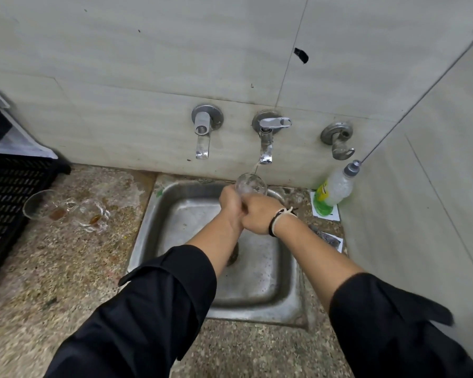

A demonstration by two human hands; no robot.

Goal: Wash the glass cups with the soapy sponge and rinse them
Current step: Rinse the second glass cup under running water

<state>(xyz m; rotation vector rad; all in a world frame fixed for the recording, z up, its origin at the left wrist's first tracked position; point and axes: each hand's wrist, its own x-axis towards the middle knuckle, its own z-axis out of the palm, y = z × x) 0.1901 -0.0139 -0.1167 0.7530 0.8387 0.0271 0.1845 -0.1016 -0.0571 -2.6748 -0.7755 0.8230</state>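
A clear glass cup (250, 184) is held over the steel sink (175, 203), its mouth under a thin stream from the middle tap (266, 137). My left hand (230, 207) and my right hand (260, 214) are pressed together around the cup's lower part, fingers curled on it. Two more glass cups (43, 205) (92, 215) with brown dregs lie on their sides on the counter to the left. No sponge shows.
A black plastic crate (8, 203) stands at the left edge. A dish-soap bottle (335, 188) stands at the sink's back right corner, next to the side wall. Two other wall taps (204, 132) (339, 140) flank the running one. The counter is speckled stone.
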